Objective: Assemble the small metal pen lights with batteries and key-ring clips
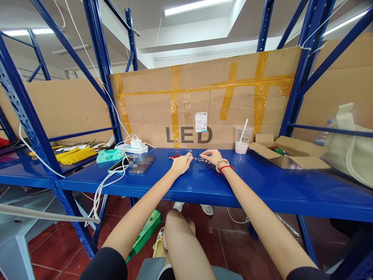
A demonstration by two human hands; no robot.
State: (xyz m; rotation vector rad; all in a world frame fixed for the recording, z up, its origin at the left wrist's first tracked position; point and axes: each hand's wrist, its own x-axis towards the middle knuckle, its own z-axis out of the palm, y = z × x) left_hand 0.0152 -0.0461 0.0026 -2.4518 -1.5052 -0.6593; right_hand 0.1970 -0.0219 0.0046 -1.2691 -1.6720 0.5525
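Both of my hands rest at the far middle of the blue shelf table. My left hand is closed, its fingers curled round something small and whitish that I cannot make out. Just beyond it lies a small red item. A little cluster of small dark and metallic pieces sits between my two hands. My right hand, with a beaded bracelet and a red cord at the wrist, reaches the right end of that cluster. Its thumb and forefinger are brought together; what they pinch, if anything, is too small to tell.
A plastic cup with a straw stands behind my right hand. Farther right is an open cardboard box. On the left are a white power strip, tangled cables, a teal packet and yellow tubes. Cardboard walls the back.
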